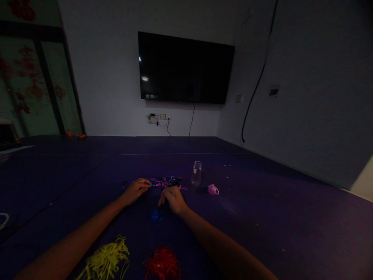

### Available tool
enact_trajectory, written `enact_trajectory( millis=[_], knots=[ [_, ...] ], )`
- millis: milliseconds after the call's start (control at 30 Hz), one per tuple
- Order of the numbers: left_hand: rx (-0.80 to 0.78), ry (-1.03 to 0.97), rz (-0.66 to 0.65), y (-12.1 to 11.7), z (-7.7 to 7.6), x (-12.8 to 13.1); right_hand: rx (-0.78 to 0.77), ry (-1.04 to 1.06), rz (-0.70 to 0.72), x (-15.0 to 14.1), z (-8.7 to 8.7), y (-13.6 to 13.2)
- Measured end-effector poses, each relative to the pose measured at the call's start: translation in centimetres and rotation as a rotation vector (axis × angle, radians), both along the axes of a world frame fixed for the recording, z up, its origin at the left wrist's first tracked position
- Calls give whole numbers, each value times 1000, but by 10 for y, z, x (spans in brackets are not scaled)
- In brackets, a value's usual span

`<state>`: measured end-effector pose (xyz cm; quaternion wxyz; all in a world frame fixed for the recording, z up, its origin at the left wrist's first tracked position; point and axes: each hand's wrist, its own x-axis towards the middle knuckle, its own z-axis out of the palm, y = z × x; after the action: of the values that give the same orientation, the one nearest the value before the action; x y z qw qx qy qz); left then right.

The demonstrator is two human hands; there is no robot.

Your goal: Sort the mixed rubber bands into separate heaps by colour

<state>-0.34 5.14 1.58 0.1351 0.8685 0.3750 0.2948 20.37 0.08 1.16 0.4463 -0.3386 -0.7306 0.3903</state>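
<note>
A loose heap of pink, blue and dark rubber bands [166, 181] lies on the dark purple surface in front of me. My left hand [136, 191] rests at the heap's left edge, its fingers stretched out with the tips touching the bands. Just nearer than the heap, my right hand [173, 198] is bent down with its fingers drawn together; whatever they hold is too small to make out. Below those fingertips sits a small pile of blue bands [155, 216]. Closer to me are a yellow pile of bands [108, 258] and a red pile of bands [163, 263].
Right of the heap stands a clear bottle [196, 174], uncapped. A pink lid with a ring loop [212, 189] lies beside it. Small white specks dot the surface on the right. Part of a white ring-shaped object [4, 220] shows at the left edge.
</note>
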Motion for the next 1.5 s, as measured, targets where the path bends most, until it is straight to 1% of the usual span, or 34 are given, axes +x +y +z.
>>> enact_trajectory(
  millis=[67, 133, 233, 300, 333, 400, 500, 567, 633, 667, 733, 767, 800, 867, 967, 1067, 1267, 1500],
  knots=[
    [-100, -74, -10, 2, 5, -2, 35, 6, -100, 5, -1, 6],
    [-228, -98, -53, 5, 12, -4, 57, -11, -193, 9, -3, 11],
    [-430, -40, -222, 1, 23, -2, 59, -40, -298, 11, -4, 16],
    [-576, 0, -328, -8, 29, 2, 54, -52, -323, 12, -4, 16],
    [-631, 3, -359, -13, 32, 4, 57, -55, -327, 12, -4, 16],
    [-691, 6, -411, -24, 36, 8, 72, -55, -338, 12, -5, 15],
    [-710, 23, -455, -31, 41, 10, 82, -48, -345, 12, -6, 15],
    [-671, 6, -438, -29, 42, 8, 85, -46, -348, 12, -7, 15],
    [-560, -63, -344, -23, 41, 6, 93, -58, -354, 12, -7, 15],
    [-473, -110, -267, -20, 38, 6, 96, -68, -358, 12, -7, 15],
    [-244, -187, -87, -14, 31, 5, 105, -86, -364, 12, -6, 15],
    [-122, -181, -13, -11, 26, 5, 111, -95, -364, 12, -6, 15],
    [-16, -139, 35, -10, 20, 5, 119, -106, -365, 11, -6, 14],
    [112, -39, 75, -8, 8, 6, 138, -138, -366, 11, -5, 14],
    [165, 118, 80, -8, -8, 6, 162, -190, -375, 11, -4, 13],
    [199, 189, 99, -9, -16, 6, 179, -215, -372, 10, -3, 11],
    [218, 245, 99, -8, -19, 4, 190, -237, -378, 8, -2, 10],
    [228, 244, 83, -3, -22, 3, 169, -261, -370, 7, -4, 13]
  ],
)
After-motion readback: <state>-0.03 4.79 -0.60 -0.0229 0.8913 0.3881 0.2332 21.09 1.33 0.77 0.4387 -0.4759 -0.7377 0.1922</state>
